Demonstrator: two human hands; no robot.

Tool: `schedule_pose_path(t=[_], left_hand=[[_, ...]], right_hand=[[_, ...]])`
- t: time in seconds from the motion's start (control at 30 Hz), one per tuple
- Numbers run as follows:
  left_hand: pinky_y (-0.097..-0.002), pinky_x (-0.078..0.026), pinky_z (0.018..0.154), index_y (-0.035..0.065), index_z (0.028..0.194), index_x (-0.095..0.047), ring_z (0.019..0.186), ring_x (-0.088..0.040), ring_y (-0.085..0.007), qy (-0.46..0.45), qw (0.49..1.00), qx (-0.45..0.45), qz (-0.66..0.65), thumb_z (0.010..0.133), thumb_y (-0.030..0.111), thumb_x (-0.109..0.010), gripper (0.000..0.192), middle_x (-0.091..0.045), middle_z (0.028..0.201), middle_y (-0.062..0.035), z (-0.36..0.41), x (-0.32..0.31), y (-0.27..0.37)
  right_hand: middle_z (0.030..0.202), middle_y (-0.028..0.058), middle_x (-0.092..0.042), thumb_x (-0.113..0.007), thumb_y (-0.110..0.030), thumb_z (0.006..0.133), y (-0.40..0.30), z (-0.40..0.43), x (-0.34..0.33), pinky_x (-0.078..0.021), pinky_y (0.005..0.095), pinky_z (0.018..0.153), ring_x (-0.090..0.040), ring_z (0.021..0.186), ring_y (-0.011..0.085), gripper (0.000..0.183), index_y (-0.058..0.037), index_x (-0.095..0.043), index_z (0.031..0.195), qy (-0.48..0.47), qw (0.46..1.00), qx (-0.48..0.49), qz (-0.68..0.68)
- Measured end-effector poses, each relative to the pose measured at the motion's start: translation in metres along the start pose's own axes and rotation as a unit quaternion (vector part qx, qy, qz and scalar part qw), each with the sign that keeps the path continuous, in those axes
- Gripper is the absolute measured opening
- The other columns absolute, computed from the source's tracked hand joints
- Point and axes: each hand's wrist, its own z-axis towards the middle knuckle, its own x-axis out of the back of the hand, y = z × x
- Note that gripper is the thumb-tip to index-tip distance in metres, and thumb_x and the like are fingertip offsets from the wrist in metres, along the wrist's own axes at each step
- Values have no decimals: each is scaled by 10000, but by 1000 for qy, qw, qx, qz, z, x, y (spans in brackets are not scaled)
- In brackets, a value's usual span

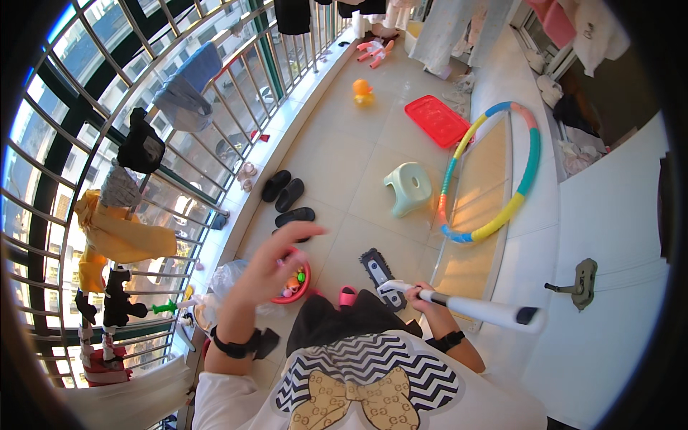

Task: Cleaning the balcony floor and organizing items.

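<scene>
My right hand is closed around the white pole of a long-handled floor brush. Its dark-edged brush head rests on or just above the tiles, ahead of my feet. My left hand is raised with fingers apart and holds nothing; it is slightly blurred. Below it in the view, partly covered by the hand, is a red plastic basin with small colourful toys in it. Black slippers lie beyond my left fingers, one of them partly hidden. A pink slipper shows at my foot.
A pale green stool stands ahead on the tiled floor. A multicoloured hula hoop leans at the right wall. Farther off lie a red plastic lid, a toy duck and a doll. Laundry hangs along the left metal railing.
</scene>
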Motion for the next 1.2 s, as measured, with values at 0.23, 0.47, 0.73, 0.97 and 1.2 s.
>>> schedule_pose_path(t=[0.23, 0.47, 0.73, 0.97, 1.2], left_hand=[[-339, -396, 735, -32, 832, -555, 801, -522, -279, -306, 872, -176, -339, 859, 315, -333, 413, -552, 827, -148, 22, -34, 44], [-336, -353, 519, 23, 561, -428, 517, -437, -278, -274, 875, -76, -391, 840, 227, -261, 384, -445, 552, -103, -37, 8, 38], [-356, -353, 569, 28, 529, -414, 551, -434, -266, -324, 909, -146, -217, 722, 187, -453, 253, -439, 545, -88, -31, 46, 37], [-348, -311, 423, 73, 480, -420, 444, -422, -244, -147, 957, -145, -203, 695, 241, -480, 279, -399, 470, -62, 25, 83, -14], [-340, -369, 629, 53, 514, -426, 529, -456, -234, -38, 996, -35, -66, 688, 155, -458, 204, -432, 538, -53, 18, 60, -82]], right_hand=[[576, 63, -408, -499, -36, 693, 61, 72, -7, -408, 243, 405, -432, 465, 153, 128, -29, -377, 730, 76, 972, -8, -224], [494, 37, -368, -482, -53, 672, 110, 107, -33, -392, 307, 423, -420, 432, 175, 147, -87, -343, 637, 106, 924, 16, -366], [477, 36, -380, -478, -23, 686, 156, 147, -133, -407, 298, 374, -409, 364, 148, 133, -67, -353, 701, 44, 878, 115, -462], [514, 54, -413, -449, -75, 749, 165, 235, -273, -378, 278, 303, -418, 353, 138, 129, -94, -337, 811, -35, 824, 195, -531], [592, 92, -423, -479, 3, 673, 183, 306, -355, -369, 289, 312, -423, 389, 164, 401, -132, -279, 994, -82, 735, 163, -653]])
